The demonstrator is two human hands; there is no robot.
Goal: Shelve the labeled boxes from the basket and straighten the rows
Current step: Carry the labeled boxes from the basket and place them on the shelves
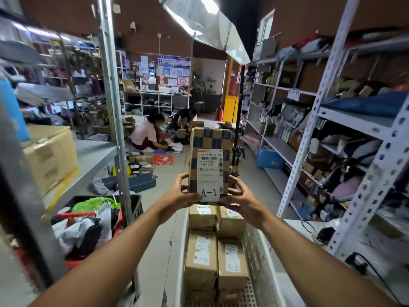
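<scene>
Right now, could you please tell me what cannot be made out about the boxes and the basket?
- Held box, head view: the label's small print is too fine to read; only A-1 is legible.
- Far right box in the basket: the right hand covers its tag.
- Lowest boxes: cut off by the bottom edge.
- Left shelf carton: blurred, markings unreadable.

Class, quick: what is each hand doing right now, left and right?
Left hand: fingers curled round the lower left edge of the A-1 box, holding it up.
Right hand: fingers curled round the lower right edge of the same box.
</scene>
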